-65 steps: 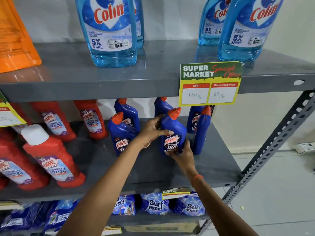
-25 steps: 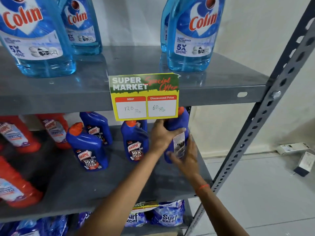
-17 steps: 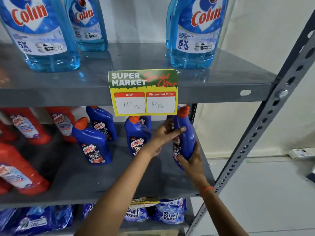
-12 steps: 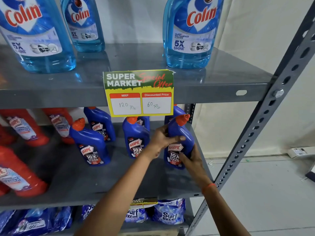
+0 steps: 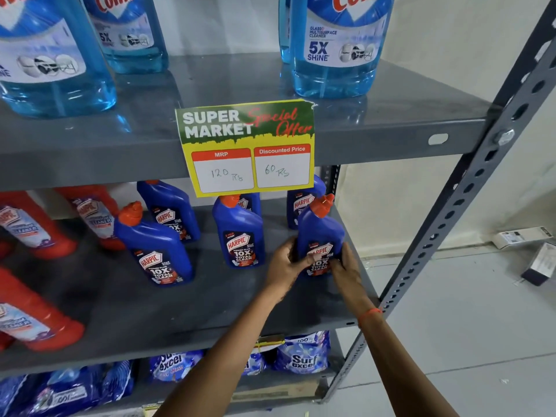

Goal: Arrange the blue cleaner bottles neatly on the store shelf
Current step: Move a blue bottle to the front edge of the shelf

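Several blue Harpic bottles with orange caps stand on the grey middle shelf (image 5: 156,308). At the front right, one blue bottle (image 5: 320,233) stands upright near the shelf's right edge, label facing me. My left hand (image 5: 285,261) grips its lower left side and my right hand (image 5: 346,266) its lower right side. Another blue bottle (image 5: 242,233) stands to its left, and a further one (image 5: 155,245) left of that. Behind them stand more blue bottles (image 5: 170,210), one (image 5: 302,203) right behind the held one, partly hidden by the price tag.
A yellow and green price tag (image 5: 246,145) hangs from the upper shelf over the back row. Red Harpic bottles (image 5: 33,317) fill the shelf's left. Large Colin bottles (image 5: 334,43) stand above. A slanted steel upright (image 5: 469,188) bounds the right side. Detergent packs (image 5: 301,353) lie below.
Both hands turned the held bottle label-forward and lowered it onto the shelf at the front right. They have slid down to its base.
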### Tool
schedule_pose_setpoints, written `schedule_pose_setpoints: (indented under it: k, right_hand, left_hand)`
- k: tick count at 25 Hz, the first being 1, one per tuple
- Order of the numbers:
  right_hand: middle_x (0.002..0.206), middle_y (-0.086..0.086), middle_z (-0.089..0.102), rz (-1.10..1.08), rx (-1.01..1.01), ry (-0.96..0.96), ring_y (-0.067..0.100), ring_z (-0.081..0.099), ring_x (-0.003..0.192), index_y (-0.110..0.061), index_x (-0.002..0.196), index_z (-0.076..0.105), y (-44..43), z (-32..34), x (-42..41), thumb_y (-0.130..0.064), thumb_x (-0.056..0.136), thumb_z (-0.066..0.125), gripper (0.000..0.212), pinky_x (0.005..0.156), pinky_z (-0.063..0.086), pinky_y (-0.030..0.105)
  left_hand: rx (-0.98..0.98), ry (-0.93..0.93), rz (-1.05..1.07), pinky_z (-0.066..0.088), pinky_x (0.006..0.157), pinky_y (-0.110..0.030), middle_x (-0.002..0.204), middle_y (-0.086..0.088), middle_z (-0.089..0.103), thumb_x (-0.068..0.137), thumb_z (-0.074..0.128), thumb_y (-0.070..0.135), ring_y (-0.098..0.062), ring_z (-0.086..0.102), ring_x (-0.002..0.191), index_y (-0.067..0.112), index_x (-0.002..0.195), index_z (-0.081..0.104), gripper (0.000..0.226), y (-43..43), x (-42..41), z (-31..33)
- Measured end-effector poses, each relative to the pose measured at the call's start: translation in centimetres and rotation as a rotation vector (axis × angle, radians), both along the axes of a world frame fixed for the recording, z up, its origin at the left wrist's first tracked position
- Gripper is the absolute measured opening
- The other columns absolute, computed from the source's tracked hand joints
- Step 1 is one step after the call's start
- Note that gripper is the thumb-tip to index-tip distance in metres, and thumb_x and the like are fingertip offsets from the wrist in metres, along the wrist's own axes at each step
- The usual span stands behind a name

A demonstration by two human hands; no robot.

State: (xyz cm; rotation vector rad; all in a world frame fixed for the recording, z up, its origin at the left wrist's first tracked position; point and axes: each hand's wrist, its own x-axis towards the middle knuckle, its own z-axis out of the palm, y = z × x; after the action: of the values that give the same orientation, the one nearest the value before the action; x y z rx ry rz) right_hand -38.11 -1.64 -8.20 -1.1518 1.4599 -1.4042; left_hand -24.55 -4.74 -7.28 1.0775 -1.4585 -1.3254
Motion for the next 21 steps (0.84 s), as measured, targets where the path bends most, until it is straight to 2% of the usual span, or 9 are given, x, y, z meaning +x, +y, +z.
schedule_pose_setpoints:
  k: [2, 4, 5, 7, 11, 15, 16, 19, 21]
  right_hand:
    - [0.102, 0.009, 0.056, -0.054, 0.066, 0.085, 0.024, 0.053, 0.098, -0.001, 0.117, 0.048, 0.2, -0.7, 0.2, 0.015, 0.086, 0.034, 0.037, 0.082, 0.049, 0.020]
    - [0.110, 0.014, 0.056, -0.086, 0.110, 0.134, 0.025, 0.051, 0.102, 0.002, 0.118, 0.048, 0.5, -1.1, 0.3, 0.013, 0.087, 0.034, 0.036, 0.090, 0.045, 0.033]
    - [0.113, 0.016, 0.057, -0.113, 0.130, 0.133, 0.024, 0.051, 0.101, 0.002, 0.119, 0.049, 0.7, -1.0, 0.4, 0.012, 0.088, 0.033, 0.036, 0.090, 0.044, 0.035]
    - [0.111, 0.013, 0.058, -0.177, 0.172, 0.128, 0.022, 0.052, 0.098, 0.000, 0.118, 0.050, 1.6, -0.6, 0.6, 0.008, 0.089, 0.030, 0.037, 0.086, 0.043, 0.034]
    - [0.096, 0.014, 0.059, -0.314, 0.170, 0.062, 0.022, 0.051, 0.086, 0.004, 0.106, 0.054, 4.6, -1.3, 0.8, 0.009, 0.086, 0.028, 0.033, 0.079, 0.046, 0.038]
    - [0.086, 0.014, 0.058, -0.337, 0.139, 0.052, 0.021, 0.048, 0.072, 0.007, 0.095, 0.053, 6.6, -1.4, 0.8, 0.011, 0.083, 0.027, 0.029, 0.060, 0.043, 0.024]
    - [0.087, 0.013, 0.058, -0.327, 0.127, 0.053, 0.020, 0.049, 0.073, 0.005, 0.097, 0.053, 6.9, -1.3, 0.8, 0.011, 0.084, 0.027, 0.029, 0.062, 0.044, 0.023]
    - [0.094, 0.012, 0.059, -0.306, 0.122, 0.056, 0.023, 0.053, 0.081, 0.002, 0.105, 0.052, 7.4, -0.9, 1.0, 0.008, 0.086, 0.027, 0.032, 0.072, 0.047, 0.033]
    - [0.096, 0.012, 0.060, -0.302, 0.129, 0.060, 0.023, 0.055, 0.084, 0.002, 0.108, 0.052, 7.8, -0.5, 1.1, 0.008, 0.086, 0.027, 0.033, 0.069, 0.048, 0.029]
  left_hand:
    - [0.040, -0.107, -0.023, 0.053, 0.088, -0.034, 0.109, -0.005, 0.068, 0.069, 0.077, 0.027, -0.019, 0.065, 0.099, 0.018, 0.109, 0.058, 0.045, 0.2, 0.4, -1.8]
    - [0.050, -0.158, -0.023, 0.052, 0.081, -0.023, 0.108, -0.007, 0.067, 0.071, 0.078, 0.019, -0.017, 0.063, 0.095, 0.012, 0.110, 0.058, 0.044, 0.5, 0.6, -2.7]
    - [0.040, -0.180, -0.019, 0.050, 0.075, -0.015, 0.107, -0.009, 0.068, 0.071, 0.078, 0.017, -0.015, 0.062, 0.092, 0.010, 0.109, 0.059, 0.043, 0.7, 0.6, -2.6]
    - [0.000, -0.230, -0.013, 0.045, 0.066, -0.006, 0.105, -0.011, 0.070, 0.069, 0.079, 0.017, -0.014, 0.061, 0.088, 0.007, 0.107, 0.061, 0.043, 1.2, 0.5, -2.6]
    - [-0.099, -0.272, 0.040, 0.040, 0.058, -0.005, 0.093, -0.010, 0.072, 0.067, 0.080, 0.022, -0.012, 0.061, 0.079, 0.008, 0.098, 0.065, 0.037, 5.1, -0.1, -3.7]
    - [-0.098, -0.290, 0.062, 0.046, 0.071, -0.018, 0.099, -0.010, 0.072, 0.071, 0.077, 0.022, -0.014, 0.064, 0.086, 0.008, 0.104, 0.063, 0.038, 7.5, -0.9, -3.7]
    - [-0.090, -0.288, 0.066, 0.047, 0.072, -0.018, 0.101, -0.010, 0.072, 0.072, 0.077, 0.021, -0.016, 0.065, 0.088, 0.008, 0.105, 0.063, 0.039, 7.7, -1.0, -3.5]
    - [-0.089, -0.277, 0.088, 0.043, 0.065, -0.003, 0.102, -0.011, 0.072, 0.072, 0.077, 0.020, -0.015, 0.065, 0.088, 0.008, 0.107, 0.062, 0.039, 8.3, -1.1, -3.0]
    - [-0.083, -0.270, 0.107, 0.041, 0.060, 0.001, 0.101, -0.012, 0.072, 0.072, 0.077, 0.021, -0.016, 0.064, 0.086, 0.008, 0.106, 0.062, 0.039, 8.7, -1.3, -2.9]
